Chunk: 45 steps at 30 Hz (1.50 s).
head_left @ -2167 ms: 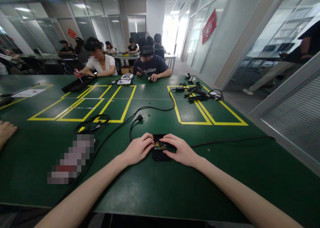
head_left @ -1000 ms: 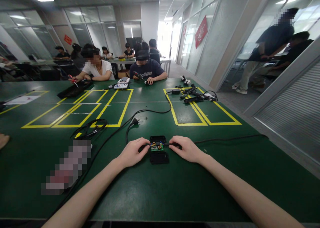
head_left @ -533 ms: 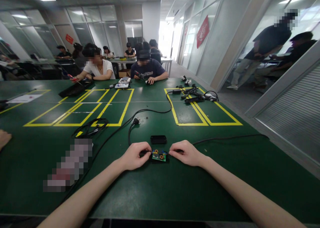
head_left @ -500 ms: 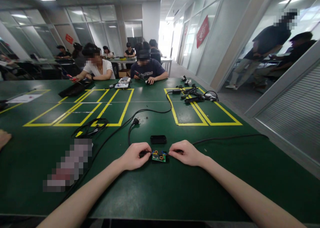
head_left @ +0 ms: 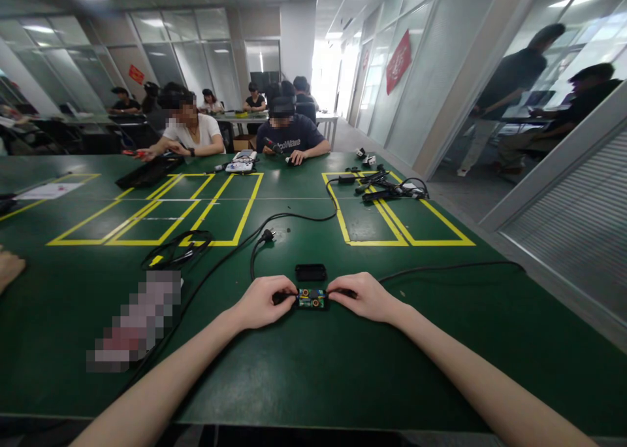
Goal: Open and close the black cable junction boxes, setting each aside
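Head camera: a small green circuit board [head_left: 304, 302] carrying two orange ring-shaped coils [head_left: 316, 303] lies between the two hands, just beside both, in or on a black case half [head_left: 326, 305]; how deep it sits I cannot tell. At the board's left end the left hand [head_left: 268, 301] is closed to a pinch on a black lead [head_left: 280, 298]. At its right end the right hand [head_left: 362, 297] likewise pinches a dark lead [head_left: 349, 294]. Just to the far side of the board, a separate black shell [head_left: 310, 272] rests on the green counter [head_left: 255, 368]. Farther off and left lies a black plug [head_left: 267, 236], while a black cable [head_left: 450, 266] stretches right from behind the right hand.
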Each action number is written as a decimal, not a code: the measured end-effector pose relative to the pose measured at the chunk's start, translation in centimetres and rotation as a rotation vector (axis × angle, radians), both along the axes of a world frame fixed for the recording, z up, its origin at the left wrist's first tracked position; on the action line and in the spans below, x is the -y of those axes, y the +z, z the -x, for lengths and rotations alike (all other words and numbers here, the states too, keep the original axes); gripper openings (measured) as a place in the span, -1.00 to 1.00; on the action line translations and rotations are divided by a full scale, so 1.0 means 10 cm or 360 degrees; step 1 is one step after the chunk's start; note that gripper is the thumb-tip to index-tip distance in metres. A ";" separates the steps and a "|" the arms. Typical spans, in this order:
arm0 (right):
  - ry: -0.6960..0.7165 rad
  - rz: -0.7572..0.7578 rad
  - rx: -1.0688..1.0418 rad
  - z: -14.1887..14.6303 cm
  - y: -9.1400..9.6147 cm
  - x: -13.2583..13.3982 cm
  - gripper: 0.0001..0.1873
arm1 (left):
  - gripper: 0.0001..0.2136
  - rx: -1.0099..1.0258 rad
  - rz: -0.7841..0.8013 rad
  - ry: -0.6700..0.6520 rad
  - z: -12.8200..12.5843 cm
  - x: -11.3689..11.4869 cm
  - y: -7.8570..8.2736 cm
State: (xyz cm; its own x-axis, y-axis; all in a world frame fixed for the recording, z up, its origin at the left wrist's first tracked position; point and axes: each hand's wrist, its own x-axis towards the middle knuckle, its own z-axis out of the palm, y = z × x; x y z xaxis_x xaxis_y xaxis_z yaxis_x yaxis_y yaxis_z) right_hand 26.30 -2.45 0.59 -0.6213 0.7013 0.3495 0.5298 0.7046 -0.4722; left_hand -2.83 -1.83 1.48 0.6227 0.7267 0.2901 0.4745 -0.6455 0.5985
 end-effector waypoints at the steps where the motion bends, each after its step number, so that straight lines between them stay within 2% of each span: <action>1: 0.0007 -0.0005 -0.0004 0.00 0.00 0.00 -0.76 | -0.90 0.0004 -0.0012 -0.0012 0.00 -0.01 0.00; 7: 0.0074 -0.0098 -0.0010 0.00 -0.02 0.01 -0.66 | -0.84 0.0007 -0.0076 -0.0116 0.01 -0.01 0.03; 11: 0.0062 -0.0091 0.0025 0.01 -0.03 0.01 -0.73 | -0.83 -0.0041 -0.0088 -0.0134 0.02 -0.02 0.02; 18: -0.0033 -0.0357 0.0112 0.01 -0.05 -0.05 -0.78 | -0.80 -0.0107 -0.0256 -0.0124 0.04 -0.06 -0.01; 22: 0.0028 -0.0322 0.0131 -0.01 -0.01 -0.03 -0.87 | -0.83 -0.0082 -0.0416 -0.0109 0.02 -0.08 -0.01; 23: 0.0056 -0.0310 0.0130 -0.02 0.00 -0.02 -0.83 | -0.84 -0.0063 -0.0423 -0.0118 0.02 -0.08 -0.02; 26: 0.0109 -0.0346 0.0174 -0.04 -0.01 -0.02 -0.70 | -0.84 0.0008 -0.0360 -0.0147 0.03 -0.09 -0.03; 30: 0.0114 -0.0526 0.0264 -0.05 -0.06 -0.06 -0.77 | -0.85 0.0096 -0.0312 -0.0124 0.03 -0.09 -0.04; 36: 0.0134 -0.0659 0.0325 -0.02 -0.04 -0.06 -0.73 | -0.87 0.0103 -0.0193 -0.0123 0.02 -0.11 -0.06; 41: 0.0152 -0.0517 0.0179 0.00 0.02 -0.04 -0.77 | -0.86 0.0072 -0.0156 -0.0138 0.04 -0.11 -0.06; 43: 0.0049 -0.0418 0.0032 0.03 0.00 -0.06 -0.78 | -0.86 0.0092 -0.0175 -0.0140 0.03 -0.11 -0.05; 45: -0.0167 -0.0351 -0.0062 0.07 -0.05 -0.08 -0.81 | -0.86 0.0114 -0.0188 -0.0104 0.02 -0.10 -0.04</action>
State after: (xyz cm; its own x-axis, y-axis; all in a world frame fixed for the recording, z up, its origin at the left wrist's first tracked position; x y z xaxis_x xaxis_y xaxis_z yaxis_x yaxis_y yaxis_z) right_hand 25.63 -1.65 0.13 -0.5324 0.6654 0.5233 0.5897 0.7350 -0.3347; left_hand -3.05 -0.85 1.06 0.6422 0.6433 0.4167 0.3877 -0.7416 0.5475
